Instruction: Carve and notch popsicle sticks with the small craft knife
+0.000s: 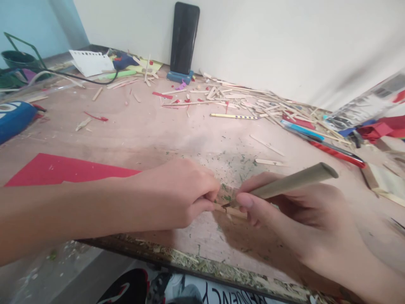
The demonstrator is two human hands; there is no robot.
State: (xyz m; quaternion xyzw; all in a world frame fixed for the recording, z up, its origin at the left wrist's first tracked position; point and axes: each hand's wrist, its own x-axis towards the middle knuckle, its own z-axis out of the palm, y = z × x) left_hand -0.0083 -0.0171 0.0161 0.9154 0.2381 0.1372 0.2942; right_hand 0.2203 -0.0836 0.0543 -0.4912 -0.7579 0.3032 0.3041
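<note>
My left hand (193,192) is closed, its fingertips pinching one end of a thin wooden stick (236,212) low over the table. In my right hand (303,219) is a craft knife with an olive-tan handle (294,181), which slants up to the right. Its small dark blade (225,206) touches the stick in the gap between my two hands. A dark line crosses the stick there. My right fingers partly hide the stick's other end. A red sheet of paper (69,169) lies beyond my left forearm.
Craft sticks and scraps (240,97) litter the back of the table. A phone (185,38) stands upright in a blue holder (180,77). To the right lie a blue pen (302,130) and a red-and-black cutter (338,154). Shavings line the table's front edge (196,261).
</note>
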